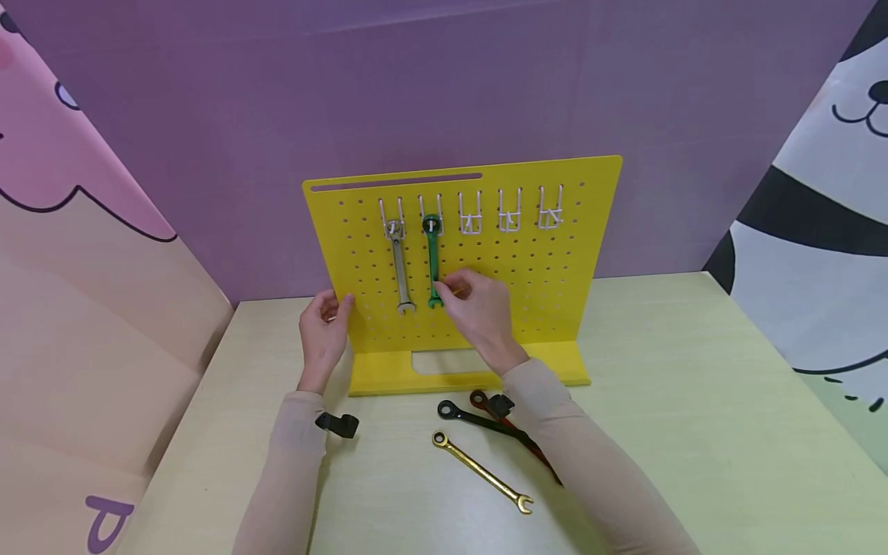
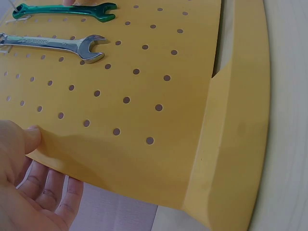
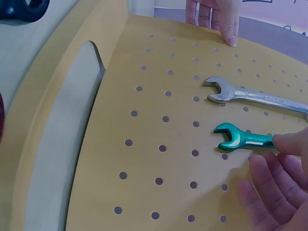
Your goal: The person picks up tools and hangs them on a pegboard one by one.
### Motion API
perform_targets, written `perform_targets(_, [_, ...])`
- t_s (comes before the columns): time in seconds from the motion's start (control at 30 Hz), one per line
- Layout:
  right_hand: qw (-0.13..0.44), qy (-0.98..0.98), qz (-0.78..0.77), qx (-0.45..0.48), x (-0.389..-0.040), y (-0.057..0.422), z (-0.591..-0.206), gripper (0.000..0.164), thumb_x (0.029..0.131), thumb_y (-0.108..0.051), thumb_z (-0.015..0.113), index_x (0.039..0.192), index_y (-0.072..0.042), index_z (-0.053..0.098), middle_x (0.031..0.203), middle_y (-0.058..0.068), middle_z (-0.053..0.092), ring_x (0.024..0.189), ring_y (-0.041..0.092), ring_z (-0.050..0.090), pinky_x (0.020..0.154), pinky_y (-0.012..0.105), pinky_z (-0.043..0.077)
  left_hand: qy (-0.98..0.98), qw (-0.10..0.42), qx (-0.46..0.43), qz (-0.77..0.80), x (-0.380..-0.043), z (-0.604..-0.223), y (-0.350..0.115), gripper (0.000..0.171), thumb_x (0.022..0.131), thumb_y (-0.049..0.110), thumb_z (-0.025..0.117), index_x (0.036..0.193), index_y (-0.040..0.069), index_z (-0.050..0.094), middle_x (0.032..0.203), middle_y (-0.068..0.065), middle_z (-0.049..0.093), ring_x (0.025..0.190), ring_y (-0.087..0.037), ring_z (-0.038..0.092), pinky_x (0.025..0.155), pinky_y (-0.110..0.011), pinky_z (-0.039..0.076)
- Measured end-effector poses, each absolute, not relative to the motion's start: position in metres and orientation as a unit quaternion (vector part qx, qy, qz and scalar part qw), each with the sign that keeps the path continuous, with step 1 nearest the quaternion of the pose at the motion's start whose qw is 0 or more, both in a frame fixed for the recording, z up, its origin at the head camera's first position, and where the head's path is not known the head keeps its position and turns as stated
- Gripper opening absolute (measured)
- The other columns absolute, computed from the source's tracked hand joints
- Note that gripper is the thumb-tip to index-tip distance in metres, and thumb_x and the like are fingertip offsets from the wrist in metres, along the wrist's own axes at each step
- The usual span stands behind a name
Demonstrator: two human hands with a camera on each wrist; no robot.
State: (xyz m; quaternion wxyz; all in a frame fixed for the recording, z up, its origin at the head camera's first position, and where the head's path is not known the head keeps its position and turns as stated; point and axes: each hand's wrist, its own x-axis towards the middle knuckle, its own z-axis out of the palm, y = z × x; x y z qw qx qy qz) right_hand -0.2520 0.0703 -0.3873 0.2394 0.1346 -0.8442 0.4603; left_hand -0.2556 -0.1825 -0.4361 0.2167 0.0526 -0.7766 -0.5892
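A yellow pegboard (image 1: 513, 301) stands upright on its base. My left hand (image 1: 324, 327) grips its left edge, thumb on the front face and the other fingers behind, as the left wrist view shows. On the board a green wrench (image 1: 433, 254) hangs by its ring end from a hook, open end down. My right hand (image 1: 482, 308) pinches its lower shank between thumb and forefinger, the remaining fingers loosely bent near the board. To its left a silver wrench (image 1: 400, 270) hangs the same way, untouched.
Three more white wire hooks (image 1: 509, 220) line the board's upper right. On the table in front lie a gold wrench (image 1: 482, 472), a black wrench (image 1: 479, 418) and a red wrench (image 1: 479, 398), the last two crossing partly under my right forearm. A purple backdrop (image 1: 416, 92) rises behind.
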Motion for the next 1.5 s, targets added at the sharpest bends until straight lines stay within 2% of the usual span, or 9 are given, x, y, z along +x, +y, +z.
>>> perform_targets(0.43, [0.204, -0.841, 0.482, 0.135, -0.241, 0.086, -0.399, 0.021, 0.098, -0.028, 0.078, 0.1, -0.008, 0.082, 0.095, 0.008, 0.082, 0.076, 0.022, 0.077, 0.07, 0.037, 0.062, -0.777, 0.211, 0.059, -0.59, -0.257, -0.438, -0.183, 0.032, 0.106, 0.024, 0.07, 0.128, 0.001, 0.069, 0.111, -0.016, 0.069, 0.098, -0.018, 0.062, 0.079, -0.011, 0.049])
perform_targets(0.63, [0.178, -0.842, 0.489, 0.14, -0.231, 0.095, -0.403, 0.018, 0.098, -0.024, 0.079, 0.103, -0.007, 0.081, 0.1, 0.009, 0.082, 0.081, 0.026, 0.078, 0.076, 0.041, 0.064, -0.776, 0.209, 0.059, -0.592, -0.255, -0.436, -0.182, 0.032, 0.105, 0.023, 0.07, 0.128, 0.0, 0.069, 0.112, -0.018, 0.069, 0.099, -0.02, 0.063, 0.079, -0.01, 0.049])
perform_targets(0.8, [0.161, -0.849, 0.481, 0.148, -0.225, 0.101, -0.407, 0.022, 0.098, -0.024, 0.079, 0.109, -0.004, 0.08, 0.104, 0.01, 0.081, 0.087, 0.03, 0.079, 0.078, 0.043, 0.065, -0.776, 0.211, 0.059, -0.591, -0.255, -0.436, -0.183, 0.033, 0.105, 0.024, 0.07, 0.128, 0.001, 0.069, 0.113, -0.018, 0.07, 0.099, -0.019, 0.064, 0.079, -0.01, 0.049])
perform_targets(0.97, [0.138, -0.857, 0.473, 0.152, -0.216, 0.107, -0.412, 0.024, 0.099, -0.023, 0.078, 0.112, -0.003, 0.079, 0.105, 0.011, 0.081, 0.087, 0.032, 0.078, 0.075, 0.042, 0.065, -0.778, 0.215, 0.055, -0.588, -0.256, -0.436, -0.183, 0.033, 0.105, 0.023, 0.071, 0.128, 0.0, 0.069, 0.111, -0.017, 0.069, 0.097, -0.016, 0.063, 0.079, -0.01, 0.049])
perform_targets(1.27, [0.087, -0.876, 0.447, 0.159, -0.196, 0.116, -0.421, 0.021, 0.098, -0.021, 0.079, 0.113, -0.007, 0.079, 0.107, 0.009, 0.081, 0.088, 0.027, 0.078, 0.068, 0.029, 0.062, -0.777, 0.213, 0.055, -0.59, -0.256, -0.435, -0.185, 0.032, 0.105, 0.024, 0.07, 0.127, 0.0, 0.069, 0.111, -0.017, 0.068, 0.098, -0.018, 0.063, 0.081, -0.012, 0.049])
perform_targets(1.5, [0.049, -0.894, 0.417, 0.158, -0.182, 0.131, -0.427, 0.019, 0.097, -0.021, 0.079, 0.111, -0.008, 0.079, 0.107, 0.006, 0.081, 0.089, 0.024, 0.077, 0.072, 0.032, 0.061, -0.774, 0.206, 0.056, -0.597, -0.256, -0.436, -0.184, 0.034, 0.105, 0.025, 0.07, 0.129, 0.0, 0.069, 0.113, -0.017, 0.069, 0.1, -0.019, 0.062, 0.081, -0.011, 0.049])
